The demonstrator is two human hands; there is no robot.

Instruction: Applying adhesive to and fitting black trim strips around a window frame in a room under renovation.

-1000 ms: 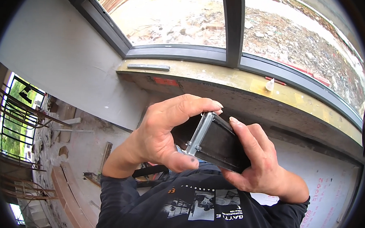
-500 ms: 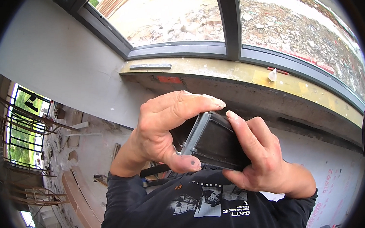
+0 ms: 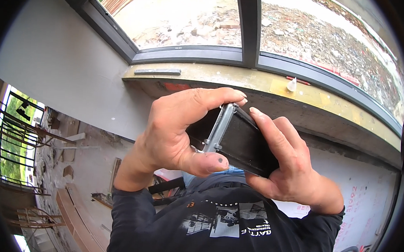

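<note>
In front of my chest, a black rectangular profile piece (image 3: 247, 140) is held tilted between both hands. Across its left end runs a grey, ridged strip (image 3: 219, 127) with small lugs. My left hand (image 3: 167, 131) is closed around that end, fingers over the top corner and thumb pressed below the strip. Dark material continues left of the strip, mostly hidden in the left palm. Gripping the right part is my right hand (image 3: 291, 160), its index finger along the upper edge and its thumb underneath. The far right end is hidden by that hand.
Beyond my hands runs a yellowish window sill (image 3: 232, 75) below a dark window frame (image 3: 250, 32). A grey bar (image 3: 157, 71), a white nozzle-tipped bottle (image 3: 292, 85) and a thin red stick (image 3: 300, 81) lie or stand there. Brown boards (image 3: 76, 220) lie at lower left.
Both hands and the profile piece have risen away from my body, toward the sill. The view has shifted slightly, and both grips stay the same.
</note>
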